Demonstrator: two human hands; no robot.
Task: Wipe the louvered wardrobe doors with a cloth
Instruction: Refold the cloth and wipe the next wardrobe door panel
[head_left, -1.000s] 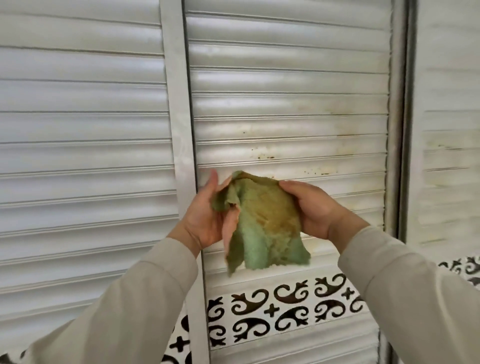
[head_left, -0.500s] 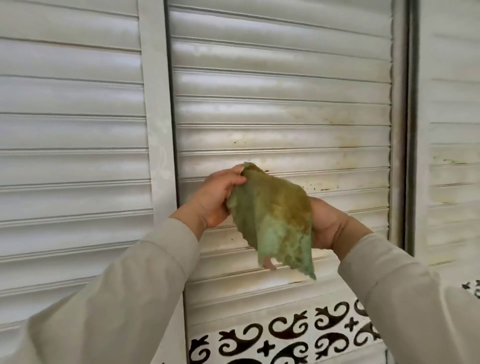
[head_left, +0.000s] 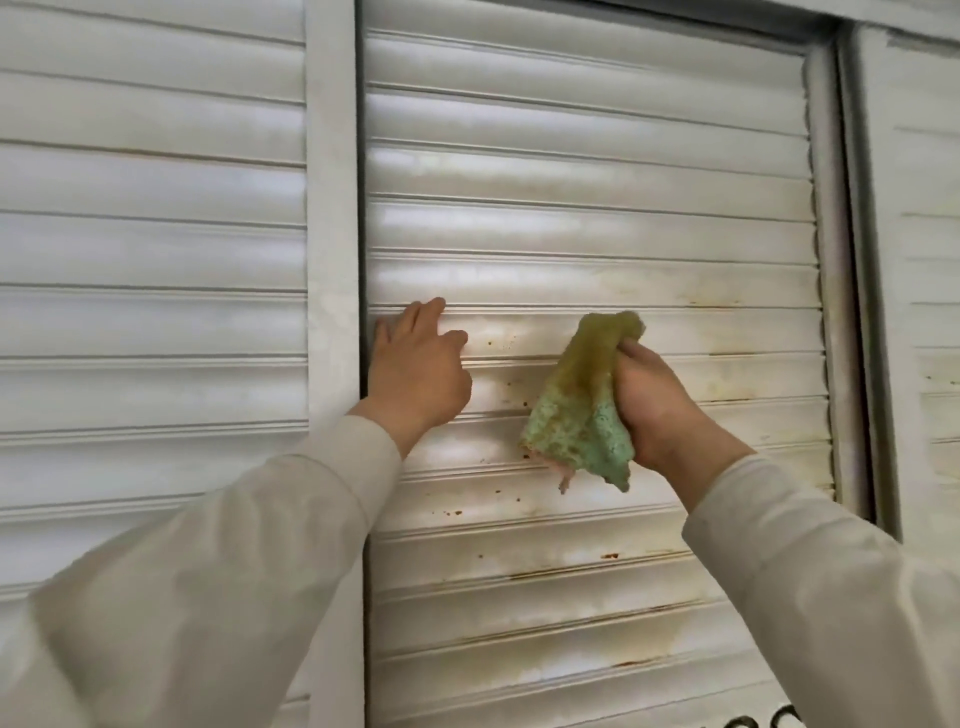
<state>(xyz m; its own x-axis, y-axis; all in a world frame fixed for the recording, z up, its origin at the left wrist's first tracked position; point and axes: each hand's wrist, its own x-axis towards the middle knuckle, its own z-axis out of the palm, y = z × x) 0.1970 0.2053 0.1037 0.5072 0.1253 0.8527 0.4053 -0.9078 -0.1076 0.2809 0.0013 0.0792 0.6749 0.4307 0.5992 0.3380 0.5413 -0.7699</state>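
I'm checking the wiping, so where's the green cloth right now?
In the head view, right of centre: the green cloth is gripped by the right hand in front of the stained middle louvered door.

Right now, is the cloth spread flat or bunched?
Bunched: the right hand grips the cloth at one side; the rest hangs crumpled.

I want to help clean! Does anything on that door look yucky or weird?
Yes. The middle door has brown, rusty-looking specks and streaks along its lower slats, while its upper slats look clean. The green cloth in the right hand is stained yellow-brown on its upper part. Nothing looks broken or crooked.
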